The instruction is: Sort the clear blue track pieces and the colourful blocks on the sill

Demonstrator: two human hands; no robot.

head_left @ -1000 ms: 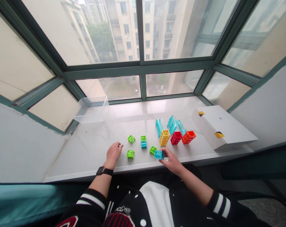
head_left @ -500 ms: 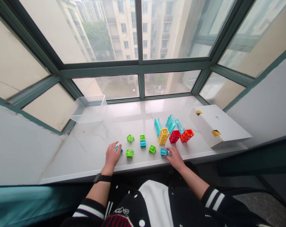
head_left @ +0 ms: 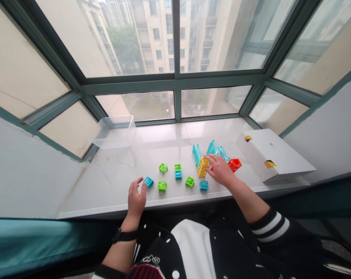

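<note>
My left hand rests near the sill's front edge with fingers apart, beside a blue cube block and holding nothing. My right hand is closed around the upper part of a yellow block tower, fingers over its top and thumb on its right side. Behind this hand a red tower is mostly hidden. An orange-red tower stands to the right. A blue cube lies in front of the yellow tower. Between my hands are green cubes and a green cube touching a blue one.
Translucent turquoise ribbed pieces lie behind the towers. A clear plastic bin stands at the back left by the window. On the right is a white box with yellow-black tabs. The white sill ends at a front edge close to my body.
My right hand has left the blue cube and moved up to the yellow tower. My left hand has drawn back from its blue cube, which now shows. The view has shifted slightly.
</note>
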